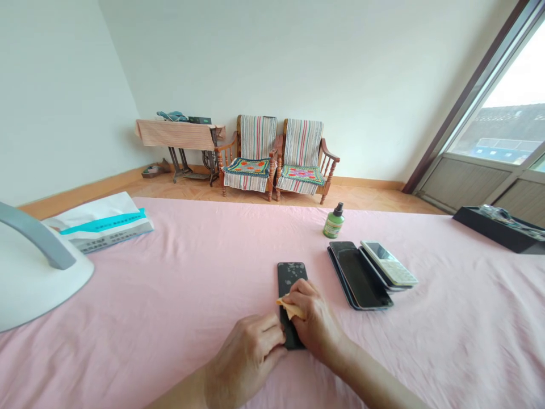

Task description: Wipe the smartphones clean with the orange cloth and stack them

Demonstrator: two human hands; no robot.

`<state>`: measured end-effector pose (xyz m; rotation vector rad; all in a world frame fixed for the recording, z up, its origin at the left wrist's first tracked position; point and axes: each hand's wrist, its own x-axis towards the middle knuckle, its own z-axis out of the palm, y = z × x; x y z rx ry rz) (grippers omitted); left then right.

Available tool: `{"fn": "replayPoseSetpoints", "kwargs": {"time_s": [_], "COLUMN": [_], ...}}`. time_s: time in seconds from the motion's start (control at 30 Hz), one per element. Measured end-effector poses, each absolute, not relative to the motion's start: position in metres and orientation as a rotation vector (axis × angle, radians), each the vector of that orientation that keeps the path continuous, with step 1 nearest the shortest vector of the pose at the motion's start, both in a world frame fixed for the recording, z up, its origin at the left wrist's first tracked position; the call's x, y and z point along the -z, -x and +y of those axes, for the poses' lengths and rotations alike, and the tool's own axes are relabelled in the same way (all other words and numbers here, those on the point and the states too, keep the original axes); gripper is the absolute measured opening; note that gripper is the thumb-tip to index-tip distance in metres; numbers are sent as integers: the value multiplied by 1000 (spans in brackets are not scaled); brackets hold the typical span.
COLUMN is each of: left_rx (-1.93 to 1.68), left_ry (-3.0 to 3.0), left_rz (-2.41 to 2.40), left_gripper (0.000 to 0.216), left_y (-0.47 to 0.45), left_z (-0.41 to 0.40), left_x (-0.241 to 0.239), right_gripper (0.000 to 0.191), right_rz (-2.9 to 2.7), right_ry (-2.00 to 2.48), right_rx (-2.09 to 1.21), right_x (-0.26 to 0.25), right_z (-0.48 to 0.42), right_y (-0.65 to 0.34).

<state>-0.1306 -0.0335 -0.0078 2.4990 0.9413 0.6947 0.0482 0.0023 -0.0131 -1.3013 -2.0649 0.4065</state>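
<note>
A black smartphone [292,271] lies flat on the pink cloth, its far end dotted with pale wet-looking patches. My left hand [251,355] is closed along the phone's near left edge, fingertips against its side. Over the middle of the screen, my right hand [313,318] pinches a small yellow cloth [290,308] and presses it on the glass. The right fingers hide part of both the cloth and the screen. Beyond the phone, to the right, stands a green spray bottle [333,224] with a black top.
Right of my hands lie several more phones, among them a dark one [361,275] and a white keypad phone [389,262]. A black tray [494,230] sits far right. At left are a white appliance [38,272] and a white packet [106,221] on the pink cloth [191,272].
</note>
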Motion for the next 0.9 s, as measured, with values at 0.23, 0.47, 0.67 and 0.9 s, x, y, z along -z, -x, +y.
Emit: {"fn": "replayPoseSetpoints", "kwargs": {"time_s": [0.23, 0.47, 0.67, 0.9], "left_rx": [-715, -688, -680, -665], "left_ry": [-2509, -2497, -2496, -2513], "left_rz": [961, 977, 982, 1003], "left_gripper": [13, 15, 16, 16], "left_y": [131, 130, 130, 129], "left_z": [-35, -35, -34, -34], "left_x": [7, 5, 4, 2], "right_gripper": [28, 29, 29, 26], "right_rz": [-1981, -1977, -1947, -1943], "right_ry": [1344, 1312, 1328, 1281], "right_rx": [-338, -347, -325, -353], "right_x": [10, 16, 16, 22], "right_z": [23, 25, 27, 34], "right_y": [-48, -46, -42, -41]}}
